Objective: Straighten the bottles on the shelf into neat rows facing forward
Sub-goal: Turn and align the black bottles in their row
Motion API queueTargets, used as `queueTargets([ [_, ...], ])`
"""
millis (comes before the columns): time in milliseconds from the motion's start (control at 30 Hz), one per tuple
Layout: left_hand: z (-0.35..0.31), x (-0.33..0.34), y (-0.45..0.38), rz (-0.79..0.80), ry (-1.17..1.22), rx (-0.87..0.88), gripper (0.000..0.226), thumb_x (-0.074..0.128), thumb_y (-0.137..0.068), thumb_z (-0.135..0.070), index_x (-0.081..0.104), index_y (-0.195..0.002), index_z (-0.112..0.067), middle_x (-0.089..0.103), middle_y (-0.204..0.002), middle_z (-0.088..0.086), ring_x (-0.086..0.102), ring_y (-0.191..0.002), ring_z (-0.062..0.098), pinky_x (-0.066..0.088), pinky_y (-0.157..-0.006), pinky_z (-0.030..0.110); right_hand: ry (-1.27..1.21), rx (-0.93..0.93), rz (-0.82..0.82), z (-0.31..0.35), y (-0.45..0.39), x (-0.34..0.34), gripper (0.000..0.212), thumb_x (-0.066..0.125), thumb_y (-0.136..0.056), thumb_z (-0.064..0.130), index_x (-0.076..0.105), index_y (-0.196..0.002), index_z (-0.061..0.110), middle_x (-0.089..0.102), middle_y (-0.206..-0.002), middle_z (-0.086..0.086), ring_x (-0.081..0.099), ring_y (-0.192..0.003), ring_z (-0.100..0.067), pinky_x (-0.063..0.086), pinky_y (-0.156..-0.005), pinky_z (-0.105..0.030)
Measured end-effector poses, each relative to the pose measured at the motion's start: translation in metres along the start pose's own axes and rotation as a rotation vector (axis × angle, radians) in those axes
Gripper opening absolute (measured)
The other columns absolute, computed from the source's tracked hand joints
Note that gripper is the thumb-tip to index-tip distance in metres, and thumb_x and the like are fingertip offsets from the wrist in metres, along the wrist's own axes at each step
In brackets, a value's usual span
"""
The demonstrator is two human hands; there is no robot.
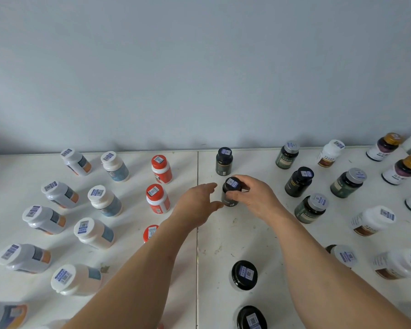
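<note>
White shelf [211, 233] under grey wall: at frame centre the right hand [254, 198] grips the upright black bottle [231, 194] while the left hand [197, 205] sits open beside it; advise small twist, label forward, aligned behind rear black bottle [224, 161].

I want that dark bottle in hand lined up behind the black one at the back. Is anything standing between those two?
Nothing visible does. The right hand grips the dark bottle just in front of the back black bottle, with only bare shelf between them. The left hand hovers open beside it.
</note>
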State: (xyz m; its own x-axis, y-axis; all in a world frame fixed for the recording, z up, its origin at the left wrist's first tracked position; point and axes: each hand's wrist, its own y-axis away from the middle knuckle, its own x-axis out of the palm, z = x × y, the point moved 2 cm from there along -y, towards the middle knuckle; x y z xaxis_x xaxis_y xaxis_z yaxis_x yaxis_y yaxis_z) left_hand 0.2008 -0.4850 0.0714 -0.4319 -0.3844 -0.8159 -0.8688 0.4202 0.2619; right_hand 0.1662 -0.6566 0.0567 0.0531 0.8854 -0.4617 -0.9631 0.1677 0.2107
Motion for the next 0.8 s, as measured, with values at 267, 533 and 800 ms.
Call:
queueTargets([
  [267,0.002,-0.016,-0.009,-0.061,0.028,0.004,0.059,0.062,-0.092,-0.038,0.040,-0.145,-0.024,0.054,-0.140,-0.004,0.054,-0.122,0.018,0.047,-0.099,0.032,-0.094,0.057,-0.061,0.009,-0.004,-0.010,0.072,0.078,-0.075,0.048,0.050,-0.138,0.030,0.052,-0.137,0.012,0.046,-0.127,-0.001,0.037,-0.109,-0.032],
  [533,0.004,-0.026,-0.039,-0.119,0.021,-0.064,0.055,0.059,-0.093,-0.041,0.043,-0.143,-0.027,0.053,-0.141,-0.006,0.055,-0.120,0.017,0.046,-0.097,0.032,0.111,0.021,-0.016,0.036,-0.070,-0.030,0.067,0.073,-0.084,0.034,0.044,-0.144,0.024,0.047,-0.147,0.002,0.043,-0.135,-0.013,0.036,-0.109,-0.034],
  [800,0.012,-0.011,-0.072,-0.084,0.169,-0.137,0.057,0.062,-0.091,-0.042,0.044,-0.143,-0.026,0.056,-0.137,-0.007,0.054,-0.121,0.013,0.042,-0.098,0.028,0.221,-0.007,0.090,0.018,-0.108,-0.020,0.048,0.074,-0.082,0.033,0.056,-0.126,0.026,0.062,-0.125,0.007,0.054,-0.122,-0.011,0.043,-0.099,-0.033],
])
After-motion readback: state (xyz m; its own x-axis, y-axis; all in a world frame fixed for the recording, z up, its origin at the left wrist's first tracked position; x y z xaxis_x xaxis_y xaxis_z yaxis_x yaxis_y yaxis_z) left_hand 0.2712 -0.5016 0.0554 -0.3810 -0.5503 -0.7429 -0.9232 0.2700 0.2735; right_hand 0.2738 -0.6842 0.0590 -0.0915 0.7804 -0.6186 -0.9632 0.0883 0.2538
